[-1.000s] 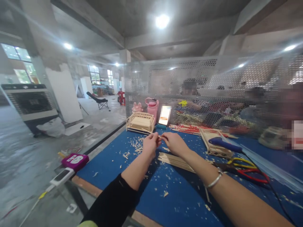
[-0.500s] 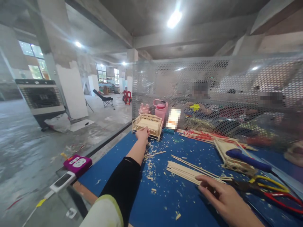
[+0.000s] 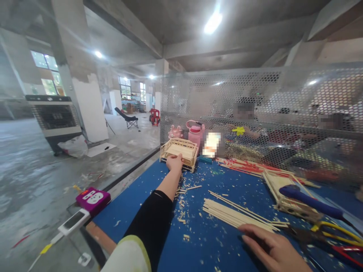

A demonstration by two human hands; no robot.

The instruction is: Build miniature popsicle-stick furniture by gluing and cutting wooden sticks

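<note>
Largest first, with twelve o'clock straight ahead of you: the perforated partition spans twelve to two behind the blue tabletop. On that top, just short of twelve, stands the slatted wooden frame with its low railings, just in front of a pink bottle. Red-coloured sticks lie at one, near the partition. A second wooden frame sits between one and two, with the blue glue gun across its near side. The bundle of pale sticks lies at one o'clock, its nearer end pointing towards two.

Your left hand reaches to the front of the first frame, fingers bent at its front rail — whether they grip it or merely rest there, you can't tell. Your right hand is at two, by the bundle's near end, thumb and fingers loosely curved and apart, with nothing visible between them. Smallest of all, wood chips litter the top around twelve.
</note>
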